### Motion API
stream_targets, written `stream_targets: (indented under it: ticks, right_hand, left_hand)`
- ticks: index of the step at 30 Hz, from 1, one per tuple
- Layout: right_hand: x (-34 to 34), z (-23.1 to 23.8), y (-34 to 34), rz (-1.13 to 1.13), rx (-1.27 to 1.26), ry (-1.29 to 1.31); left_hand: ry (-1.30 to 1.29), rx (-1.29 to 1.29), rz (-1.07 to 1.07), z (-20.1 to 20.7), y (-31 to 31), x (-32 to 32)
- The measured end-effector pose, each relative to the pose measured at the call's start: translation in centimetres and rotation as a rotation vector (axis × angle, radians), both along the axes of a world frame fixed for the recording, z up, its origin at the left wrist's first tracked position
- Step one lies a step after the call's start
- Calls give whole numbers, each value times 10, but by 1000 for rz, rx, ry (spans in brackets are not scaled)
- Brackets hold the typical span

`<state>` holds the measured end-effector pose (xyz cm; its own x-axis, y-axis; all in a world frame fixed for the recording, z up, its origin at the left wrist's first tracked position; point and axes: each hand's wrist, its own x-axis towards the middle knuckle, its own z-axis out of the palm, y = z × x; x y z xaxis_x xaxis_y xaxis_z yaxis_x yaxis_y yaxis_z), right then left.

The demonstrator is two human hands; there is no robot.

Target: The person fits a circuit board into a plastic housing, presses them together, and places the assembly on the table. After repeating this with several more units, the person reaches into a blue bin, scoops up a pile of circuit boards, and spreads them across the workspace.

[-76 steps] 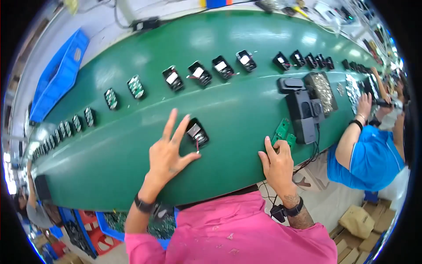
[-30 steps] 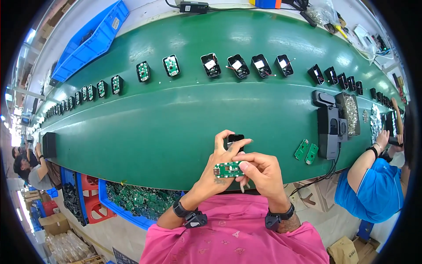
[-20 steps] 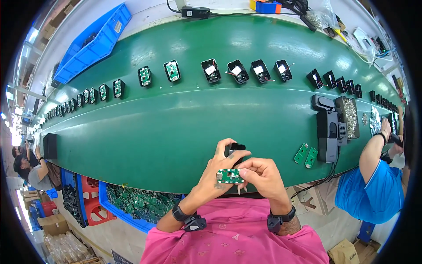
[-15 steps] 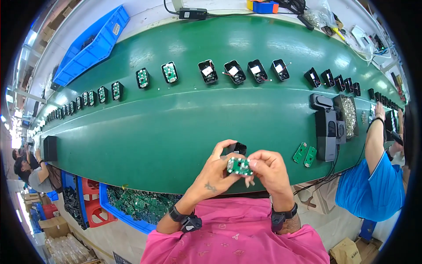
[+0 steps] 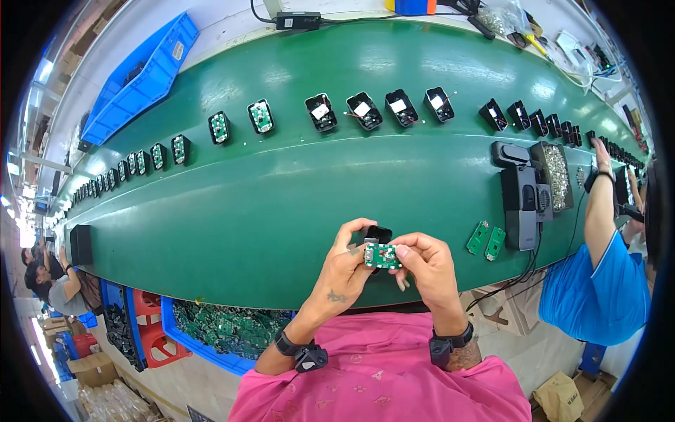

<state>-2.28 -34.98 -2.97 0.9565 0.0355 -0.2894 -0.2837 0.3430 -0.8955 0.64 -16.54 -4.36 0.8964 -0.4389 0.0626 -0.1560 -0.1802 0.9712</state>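
Note:
Near the table's front edge, my left hand is closed around a small black plastic housing, whose upper part shows above the fingers. Just in front of the housing, my right hand pinches the right end of a green circuit board between thumb and fingers. The board's face, with small parts and pale spots along its edges, is turned up. Its left end lies against my left hand; whether that hand also grips it is hard to see. The board covers the housing's lower part.
Across the green table runs a row of black housings, some with boards, others with a white block and wires. Two loose boards lie right, beside a grey device and a parts tray. A co-worker's arm reaches in.
The circuit board now lies more level and squarer in front of the housing. The row of housings appears slightly further left. At the right, the co-worker's hand has moved farther up toward the row.

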Motion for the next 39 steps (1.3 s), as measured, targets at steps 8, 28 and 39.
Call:
stream_targets:
  ticks: [8,28,39]
  right_hand:
    - [-4,-8,5,-77,-522,-198]
    - [-10,-16,23,-306,-674,-455]
    - [-14,-12,23,-321,-871,-912]
  left_hand:
    - [296,-327,51,7,-12,-5]
    - [421,-369,222,4,-35,-23]
    - [-114,-126,486,9,-51,-36]
